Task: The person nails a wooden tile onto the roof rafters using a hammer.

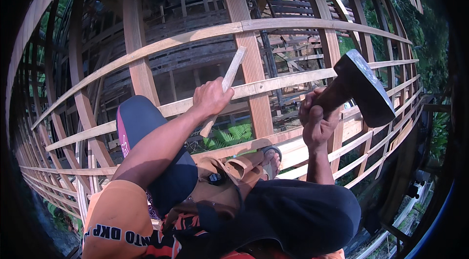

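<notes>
My left hand is closed around a short, flat strip of wood. The strip slants, its upper end near an upright post and its lower end below my fist. My right hand grips the handle of a hammer, raised to the right of the post. Its big metal head is dark on the side and bright on top, and part of the handle is hidden by my fingers. Behind my left hand runs a pale horizontal batten that crosses the posts.
Another batten runs above, with a joint at the post. A brown tool pouch lies at my waist. My sandalled foot rests by a lower beam. Green ferns grow below, beyond the frame. More posts and battens curve away on both sides.
</notes>
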The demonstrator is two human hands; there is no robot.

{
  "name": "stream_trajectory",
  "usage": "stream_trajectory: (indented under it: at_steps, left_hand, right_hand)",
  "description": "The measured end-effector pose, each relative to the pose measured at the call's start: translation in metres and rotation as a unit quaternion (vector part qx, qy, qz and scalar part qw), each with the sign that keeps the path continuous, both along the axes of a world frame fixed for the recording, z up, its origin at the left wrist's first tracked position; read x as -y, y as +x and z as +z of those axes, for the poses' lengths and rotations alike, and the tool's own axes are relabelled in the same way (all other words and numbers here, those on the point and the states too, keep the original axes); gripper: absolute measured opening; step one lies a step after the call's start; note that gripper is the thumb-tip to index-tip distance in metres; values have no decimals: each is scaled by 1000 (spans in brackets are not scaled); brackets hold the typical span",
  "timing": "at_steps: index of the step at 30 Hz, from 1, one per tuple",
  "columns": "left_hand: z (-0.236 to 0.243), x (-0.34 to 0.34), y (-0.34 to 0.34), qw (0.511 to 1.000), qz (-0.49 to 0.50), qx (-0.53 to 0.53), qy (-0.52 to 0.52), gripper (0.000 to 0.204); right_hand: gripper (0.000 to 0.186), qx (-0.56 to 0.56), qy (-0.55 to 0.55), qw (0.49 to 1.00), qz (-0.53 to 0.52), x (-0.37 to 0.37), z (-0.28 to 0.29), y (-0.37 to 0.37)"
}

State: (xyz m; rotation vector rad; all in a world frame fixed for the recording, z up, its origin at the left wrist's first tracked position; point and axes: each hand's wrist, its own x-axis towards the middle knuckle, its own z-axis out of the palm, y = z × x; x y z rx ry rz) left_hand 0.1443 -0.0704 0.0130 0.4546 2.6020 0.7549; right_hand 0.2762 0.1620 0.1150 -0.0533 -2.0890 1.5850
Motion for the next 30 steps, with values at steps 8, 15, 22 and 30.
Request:
stream_trajectory:
  at_steps: [8, 15, 22, 30]
  left_hand:
    - [-2, -12, 1, 1000, -13, 28, 0, 46]
    - [-1, -9, -1, 999, -2, 35, -19, 48]
    - [1, -23, 2, 999, -27, 24, 7, 48]
    - [-1, -1, 4, 1000, 14, -5, -1, 47]
  right_hand:
    - [28, 425, 248, 870, 29, -5, -101, 31]
    - [47, -31, -167, 985, 17, -4, 22, -3]
    - [34, 78, 91, 992, -42, -19, -85, 46]
    - [26, 196, 24, 980, -23, 10, -58, 12]
